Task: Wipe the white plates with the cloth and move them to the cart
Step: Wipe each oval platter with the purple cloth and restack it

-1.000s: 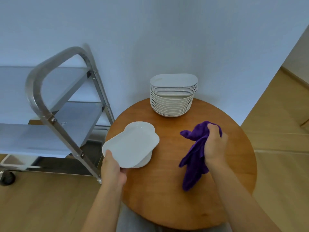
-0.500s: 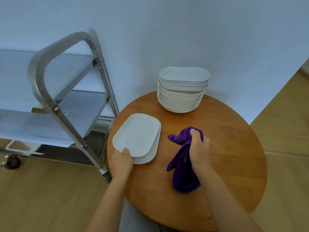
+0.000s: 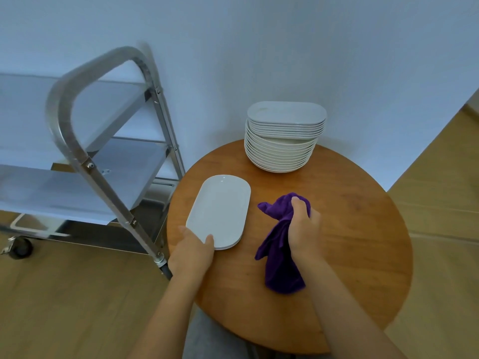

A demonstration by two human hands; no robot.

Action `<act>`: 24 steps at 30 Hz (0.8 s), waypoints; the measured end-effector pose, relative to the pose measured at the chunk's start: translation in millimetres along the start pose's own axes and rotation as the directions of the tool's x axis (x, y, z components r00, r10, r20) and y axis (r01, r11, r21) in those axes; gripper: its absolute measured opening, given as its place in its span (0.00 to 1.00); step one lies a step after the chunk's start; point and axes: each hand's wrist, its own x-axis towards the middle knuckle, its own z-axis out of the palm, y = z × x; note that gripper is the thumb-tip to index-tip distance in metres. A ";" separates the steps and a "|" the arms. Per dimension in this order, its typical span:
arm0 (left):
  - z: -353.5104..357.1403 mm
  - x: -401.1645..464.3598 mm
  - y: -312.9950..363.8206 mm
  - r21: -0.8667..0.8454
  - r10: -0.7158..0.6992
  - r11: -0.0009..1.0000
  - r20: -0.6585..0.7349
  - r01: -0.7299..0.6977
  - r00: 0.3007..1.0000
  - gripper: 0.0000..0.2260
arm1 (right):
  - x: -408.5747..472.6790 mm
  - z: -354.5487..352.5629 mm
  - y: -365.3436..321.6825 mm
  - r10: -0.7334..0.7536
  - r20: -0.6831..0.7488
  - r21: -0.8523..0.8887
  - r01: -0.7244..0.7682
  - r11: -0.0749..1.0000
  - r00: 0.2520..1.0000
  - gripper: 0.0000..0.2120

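Note:
Two white oblong plates [image 3: 220, 209] lie stacked flat on the left side of the round wooden table [image 3: 363, 229]. My left hand [image 3: 193, 251] grips their near edge, thumb on top. My right hand [image 3: 302, 229] holds a bunched purple cloth [image 3: 278, 265] just right of the plates; its loose end hangs onto the table. A tall stack of white plates [image 3: 283, 141] stands at the table's far edge by the wall. The steel cart [image 3: 77, 156] stands to the left of the table.
The cart's tubular handle frame [image 3: 103, 182] rises close to the table's left edge, with grey shelves [image 3: 51, 193] behind it and a wheel [image 3: 22, 247] on the wooden floor. A white wall runs behind the table.
The top plate, held tilted and askew a second ago, now lies flat and aligned on the lower one. My right hand with the cloth has come nearer the plates.

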 end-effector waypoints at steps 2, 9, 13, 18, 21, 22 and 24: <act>-8.7 -0.8 6.3 0.028 0.018 0.999 -0.031 -0.018 0.999 0.35 | 3.5 -1.2 -2.7 -0.011 -0.013 0.017 0.011 1.000 1.000 0.19; -55.3 26.7 89.4 -0.186 0.459 0.853 -0.177 -0.487 0.871 0.15 | 36.0 -8.3 -31.1 0.065 -0.055 0.161 -0.055 0.985 0.996 0.13; -70.5 67.7 155.0 -0.412 0.444 0.791 -0.121 -0.452 0.888 0.13 | 66.5 -6.5 -46.8 0.026 -0.018 0.106 -0.024 0.994 1.000 0.07; -75.4 119.4 207.8 -0.413 0.406 0.802 -0.153 -0.431 0.901 0.13 | 112.8 -2.5 -69.0 0.034 0.051 0.094 -0.038 0.995 0.998 0.06; -71.7 148.6 227.0 -0.418 0.338 0.824 -0.179 -0.383 0.924 0.17 | 138.9 1.2 -74.5 0.050 0.079 0.089 -0.057 0.994 0.996 0.05; -69.3 156.2 232.8 -0.430 0.318 0.830 -0.157 -0.355 0.935 0.17 | 146.0 3.2 -74.9 0.058 0.089 0.076 -0.065 0.995 0.994 0.04; -62.5 169.7 243.5 -0.463 0.275 0.840 -0.088 -0.283 0.958 0.20 | 158.3 7.1 -74.0 0.077 0.098 0.053 -0.082 0.995 0.992 0.05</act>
